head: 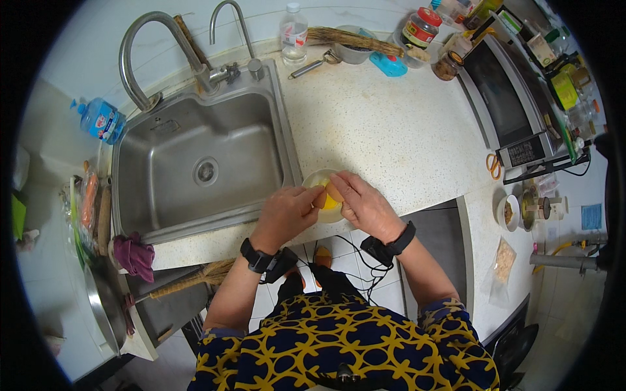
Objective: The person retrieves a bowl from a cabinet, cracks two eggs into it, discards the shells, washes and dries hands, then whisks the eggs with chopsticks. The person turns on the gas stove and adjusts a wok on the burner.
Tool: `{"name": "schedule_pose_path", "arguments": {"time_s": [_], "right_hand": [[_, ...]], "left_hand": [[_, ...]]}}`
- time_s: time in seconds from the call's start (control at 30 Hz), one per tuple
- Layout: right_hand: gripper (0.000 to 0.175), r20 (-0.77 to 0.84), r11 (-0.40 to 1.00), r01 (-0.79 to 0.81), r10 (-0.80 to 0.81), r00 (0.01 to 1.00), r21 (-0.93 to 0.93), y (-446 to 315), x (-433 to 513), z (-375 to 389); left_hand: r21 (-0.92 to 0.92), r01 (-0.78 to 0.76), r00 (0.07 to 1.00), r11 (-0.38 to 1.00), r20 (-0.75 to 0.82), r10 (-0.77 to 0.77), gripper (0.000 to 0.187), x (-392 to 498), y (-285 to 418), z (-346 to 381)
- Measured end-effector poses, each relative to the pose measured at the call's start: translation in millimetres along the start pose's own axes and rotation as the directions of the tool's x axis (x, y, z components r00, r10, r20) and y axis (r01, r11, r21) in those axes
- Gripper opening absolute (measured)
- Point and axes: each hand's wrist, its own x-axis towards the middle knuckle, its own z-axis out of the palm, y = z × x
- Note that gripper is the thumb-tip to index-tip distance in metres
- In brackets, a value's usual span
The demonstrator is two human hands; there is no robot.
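Note:
Over a pale bowl [326, 216] at the counter's front edge, both hands hold the parted halves of a brown egg's shell. Between the fingertips of my left hand [285, 215] is one shell half [320, 199]. My right hand [368, 205] grips the other shell half [334, 191], close beside the first. Yellow egg [329, 203] shows below and between the halves; whether it is all in the bowl I cannot tell. The hands cover part of the bowl's rim.
Left of the bowl is a steel sink [195, 171] with a tall curved faucet [128, 63]. A peeler [308, 68], a water bottle [294, 36] and a straw bundle [354, 40] lie or stand at the back. A microwave [503, 93] and orange-handled scissors [493, 166] are at the right.

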Motion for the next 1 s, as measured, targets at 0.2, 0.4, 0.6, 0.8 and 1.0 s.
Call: {"name": "schedule_pose_path", "arguments": {"time_s": [0.2, 0.4, 0.6, 0.8, 1.0], "right_hand": [[0.052, -0.038, 0.988, 0.121, -0.125, 0.991, -0.094, -7, 2, -13], [0.056, -0.055, 0.976, 0.157, -0.167, 0.984, -0.154, -10, 1, -22], [0.060, -0.062, 0.972, 0.169, -0.181, 0.982, -0.162, -14, 0, -28], [0.054, -0.046, 0.982, 0.140, -0.147, 0.988, -0.128, -15, -2, -30], [0.041, 0.002, 1.000, -0.011, 0.011, 1.000, -0.015, -15, -2, -26]], "left_hand": [[0.107, -0.087, 0.996, 0.990, -0.021, 0.090, 0.036, -1, 8, -9], [0.171, -0.149, 0.985, 0.974, -0.064, 0.162, 0.037, 1, 19, -20], [0.237, -0.173, 0.975, 0.956, -0.098, 0.201, 0.038, -1, 26, -24], [0.249, -0.170, 0.972, 0.954, -0.116, 0.203, 0.038, -3, 32, -25], [0.260, -0.150, 0.976, 0.954, -0.115, 0.185, 0.038, -5, 37, -24]]}}
